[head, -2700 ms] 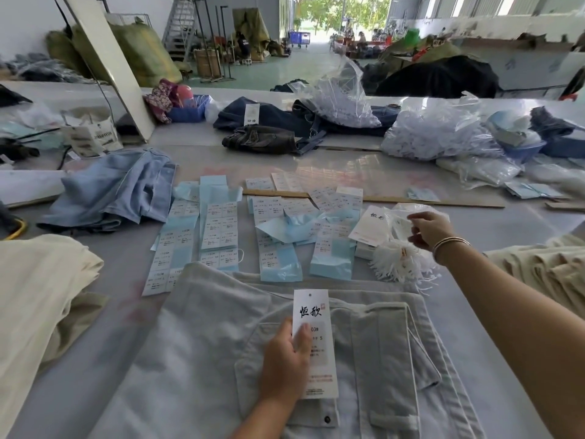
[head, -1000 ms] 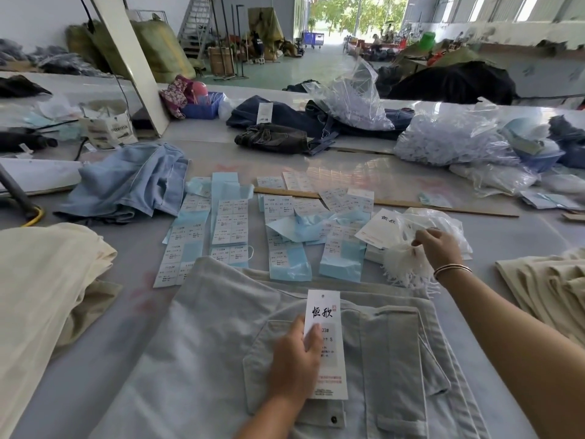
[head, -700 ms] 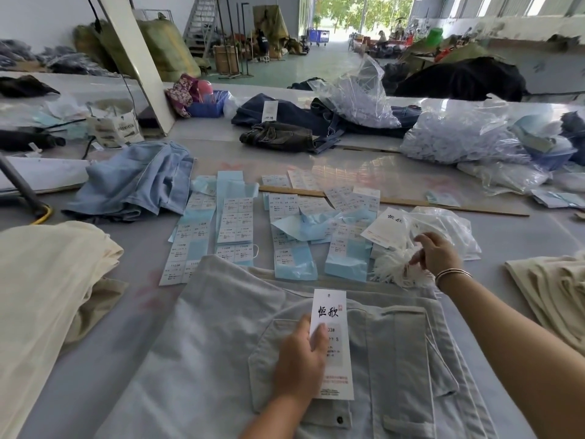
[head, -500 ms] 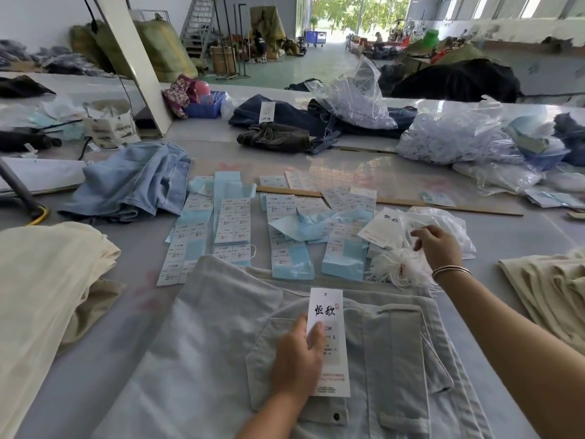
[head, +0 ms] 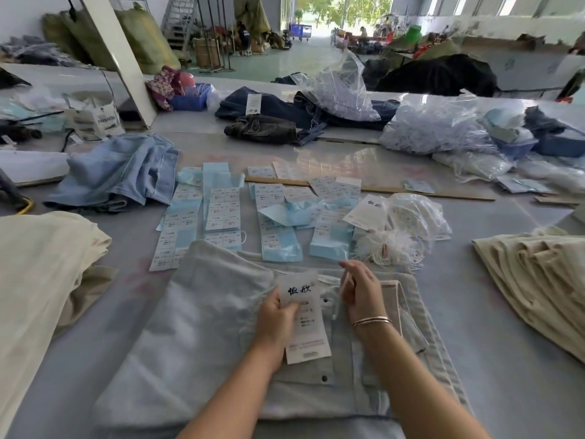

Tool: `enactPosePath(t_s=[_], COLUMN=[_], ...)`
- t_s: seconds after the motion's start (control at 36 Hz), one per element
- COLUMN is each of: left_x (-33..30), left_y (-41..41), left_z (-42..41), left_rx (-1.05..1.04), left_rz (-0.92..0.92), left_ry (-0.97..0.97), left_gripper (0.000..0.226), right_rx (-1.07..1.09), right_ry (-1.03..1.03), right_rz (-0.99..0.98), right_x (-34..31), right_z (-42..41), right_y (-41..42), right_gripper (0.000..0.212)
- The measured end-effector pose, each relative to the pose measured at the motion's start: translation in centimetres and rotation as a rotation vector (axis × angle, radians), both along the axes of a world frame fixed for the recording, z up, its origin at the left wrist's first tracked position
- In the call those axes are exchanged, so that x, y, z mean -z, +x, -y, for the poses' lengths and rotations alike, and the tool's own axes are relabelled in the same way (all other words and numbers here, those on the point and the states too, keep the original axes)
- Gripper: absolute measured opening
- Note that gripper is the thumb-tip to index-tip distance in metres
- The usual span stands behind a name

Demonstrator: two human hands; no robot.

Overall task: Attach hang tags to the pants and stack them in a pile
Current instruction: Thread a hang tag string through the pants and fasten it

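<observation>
I see the light grey pants [head: 221, 318] lying flat on the bench [head: 506, 327] directly in front of me, waistband end toward the far side. My left hand [head: 273, 321] rests on the pants and holds the white hang tag [head: 304, 315] against the fabric; the thumb and fingers [head: 289, 307] pinch the tag's left edge, just below its printed black characters. The tag lies lengthwise over the pocket area, its lower edge near a dark button [head: 324, 378]. My right hand [head: 361, 289] sits just beside the tag's upper right corner, fingers curled together around a thin white string [head: 336, 307] that hangs down past the hand; I cannot tell whether the string passes through the tag. A thin bracelet [head: 372, 320] circles the right wrist. Beyond the pants, rows of blue-backed label sheets [head: 221, 213] lie on the bench, and to their right a bundle of white strings [head: 389, 245] sits beside a loose white tag [head: 365, 212] and a clear plastic bag [head: 421, 217]. A stack of cream pants [head: 38, 264] occupies the left side of the bench, and another cream pile [head: 535, 274] lies at the right. A light blue denim garment [head: 120, 172] lies crumpled at the far left, with dark denim garments [head: 275, 118] and bags of white fasteners [head: 437, 128] further back. A wooden ruler [head: 411, 192] lies across the bench behind the label sheets.
</observation>
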State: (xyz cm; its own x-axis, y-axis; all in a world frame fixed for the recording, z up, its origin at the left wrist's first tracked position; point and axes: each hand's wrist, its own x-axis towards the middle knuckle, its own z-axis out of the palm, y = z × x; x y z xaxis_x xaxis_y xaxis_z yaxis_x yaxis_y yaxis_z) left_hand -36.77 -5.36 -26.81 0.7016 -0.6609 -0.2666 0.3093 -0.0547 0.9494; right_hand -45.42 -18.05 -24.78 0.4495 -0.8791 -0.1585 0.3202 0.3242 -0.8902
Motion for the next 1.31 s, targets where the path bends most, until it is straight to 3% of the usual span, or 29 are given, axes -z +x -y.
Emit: enactPosePath(t_s=[0.08,0.17,0.33,0.47,0.61,0.83,1.17,1.31], left_x=[-0.3,-0.4,-1.1,-1.1,-1.2,-0.6,-0.8,-0.7], left_y=[0.9,1.3,1.0,0.5,0.4,0.7,0.4,0.4], left_z=[0.0,0.1,0.7,0.7,0.7,0.2,-0.2,-0.3], left_rx=[-0.011,0.044,0.181,0.163,0.147,0.185,0.193,0.176], left_rz=[-0.250,-0.282,0.099,0.168,0.135,0.043,0.043,0.041], left_ry=[-0.043,-0.009,0.140,0.130,0.090,0.006,-0.041,-0.046], left_gripper=[0.022,0.016,0.046,0.040,0.032,0.045,0.061,0.054], right_rx=[-0.052,-0.143,-0.144,-0.168,-0.186,-0.274,-0.335,-0.321], right_ry=[0.124,0.177,0.120,-0.040,-0.189,-0.301,-0.459,-0.495], right_rz=[0.194,0.301,0.207,0.080,-0.068,-0.187,-0.196,-0.227], right_x=[0.7,0.7,1.1,1.1,0.9,0.7,0.9,1.0], right_z=[-0.4,-0.5,-0.9,-1.3,-1.9,-2.1,-2.4,-2.4], right_y=[-0.2,-0.7,-1.2,-1.0,-0.6,-1.1,-0.8,-0.7], right_gripper=[0.050,0.036,0.027,0.024,0.021,0.026,0.013,0.011])
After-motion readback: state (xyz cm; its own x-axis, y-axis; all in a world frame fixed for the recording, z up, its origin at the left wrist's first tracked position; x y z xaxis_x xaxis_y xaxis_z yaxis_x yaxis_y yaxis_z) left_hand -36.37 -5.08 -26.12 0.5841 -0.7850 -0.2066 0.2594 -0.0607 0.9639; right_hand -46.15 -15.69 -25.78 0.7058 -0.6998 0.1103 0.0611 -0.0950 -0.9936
